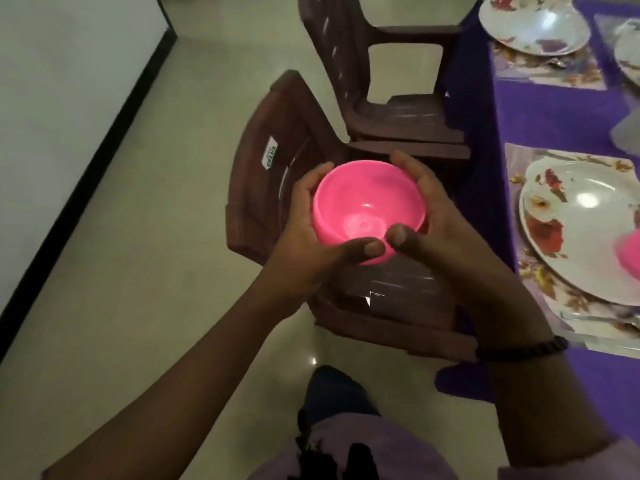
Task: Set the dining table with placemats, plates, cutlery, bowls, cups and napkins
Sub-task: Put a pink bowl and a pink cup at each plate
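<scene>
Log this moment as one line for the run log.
step: carrying bowl | left hand: grips pink bowl | right hand: grips same bowl | bowl: empty, over brown chair | near plate: on placemat

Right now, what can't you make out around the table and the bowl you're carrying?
Head view only:
- Pink object on the near plate: cut by the right edge, so unidentifiable.
- Pink bowl underside: hidden by left hand and right hand.
- Cutlery beside far plate: blurred.
- Rest of table: out of frame.
</scene>
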